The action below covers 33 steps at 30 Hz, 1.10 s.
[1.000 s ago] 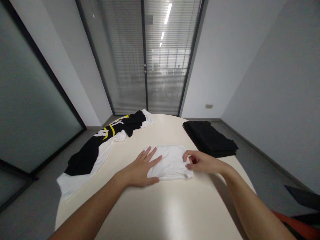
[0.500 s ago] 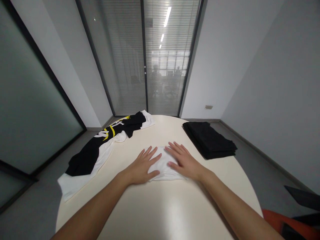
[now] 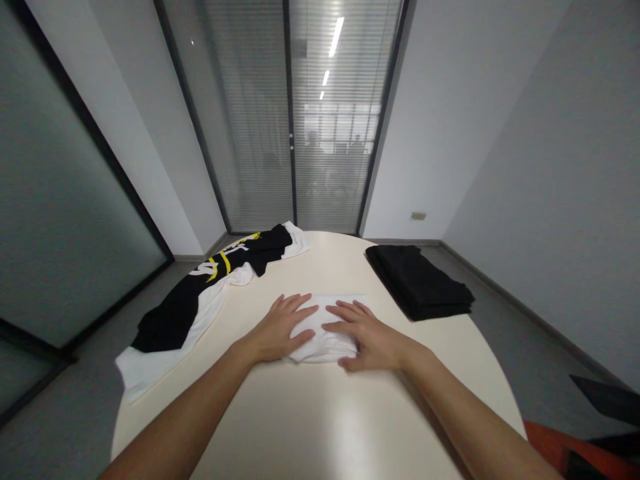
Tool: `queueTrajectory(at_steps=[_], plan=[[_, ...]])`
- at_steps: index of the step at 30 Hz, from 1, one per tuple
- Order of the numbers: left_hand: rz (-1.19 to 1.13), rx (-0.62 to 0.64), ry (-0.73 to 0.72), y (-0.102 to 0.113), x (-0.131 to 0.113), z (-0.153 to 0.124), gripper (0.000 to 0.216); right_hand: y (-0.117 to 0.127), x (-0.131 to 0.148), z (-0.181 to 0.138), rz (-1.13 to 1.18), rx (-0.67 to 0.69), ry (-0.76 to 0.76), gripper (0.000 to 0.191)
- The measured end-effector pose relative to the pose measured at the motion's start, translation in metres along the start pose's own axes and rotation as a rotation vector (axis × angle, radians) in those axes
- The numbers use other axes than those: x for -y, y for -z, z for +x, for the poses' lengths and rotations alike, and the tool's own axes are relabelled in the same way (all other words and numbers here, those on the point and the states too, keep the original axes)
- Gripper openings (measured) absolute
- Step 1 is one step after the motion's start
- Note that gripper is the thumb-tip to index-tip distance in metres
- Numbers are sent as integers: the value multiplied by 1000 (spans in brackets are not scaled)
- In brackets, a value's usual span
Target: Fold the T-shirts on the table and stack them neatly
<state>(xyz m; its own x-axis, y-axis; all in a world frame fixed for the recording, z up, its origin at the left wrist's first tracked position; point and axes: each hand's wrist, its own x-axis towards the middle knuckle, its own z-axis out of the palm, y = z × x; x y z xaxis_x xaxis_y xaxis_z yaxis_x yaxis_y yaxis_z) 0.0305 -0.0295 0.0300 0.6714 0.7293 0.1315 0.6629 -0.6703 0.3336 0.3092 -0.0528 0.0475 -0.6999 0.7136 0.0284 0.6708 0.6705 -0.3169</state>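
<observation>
White cloth, folded into a small flat packet [image 3: 325, 333], lies on the cream table [image 3: 320, 427] in the head view, directly under both of the person's hands. The left hand [image 3: 280, 328] rests on the packet's left edge with palm down and fingers spread. The right hand [image 3: 367, 337] lies over its right half the same way, and the fingertips of the two hands nearly meet in the middle. Neither hand grips anything; both are released and flat. Judging from that posture, the palms bear down to keep the layers pressed and the creases from springing up. Beyond the right hand and off to its right, well apart from it, sits a black folded stack [image 3: 417, 280], squared off and lying near the table's edge, apparently to keep it apart from the loose clothes. Beyond the left hand and out to its left sprawls a loose heap of garments [image 3: 200, 293], black with yellow marks over white, hanging off the rim and looking unsorted. By count there are two hands, one white packet, one black stack whose number of layers I cannot tell, and one loose heap showing at least a black piece and a white one. An orange seat [image 3: 565, 447] shows low to the right of the right forearm.
</observation>
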Motion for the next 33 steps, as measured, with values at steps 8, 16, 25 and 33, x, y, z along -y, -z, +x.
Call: queueTrajectory(at_steps=[8,16,25,33], plan=[[-143,-182,51,14,-4,0,36,13,-31,-14,-184,-139,-136,65],[-110,-147,-66,0,-7,0,49,17,-25,-7,-49,-256,-763,40],[-97,111,-45,-18,-24,-5,71,-6,-30,2,102,-313,-619,35],[-12,18,-130,-22,-37,-1,60,7,-24,0,38,-275,-924,53]])
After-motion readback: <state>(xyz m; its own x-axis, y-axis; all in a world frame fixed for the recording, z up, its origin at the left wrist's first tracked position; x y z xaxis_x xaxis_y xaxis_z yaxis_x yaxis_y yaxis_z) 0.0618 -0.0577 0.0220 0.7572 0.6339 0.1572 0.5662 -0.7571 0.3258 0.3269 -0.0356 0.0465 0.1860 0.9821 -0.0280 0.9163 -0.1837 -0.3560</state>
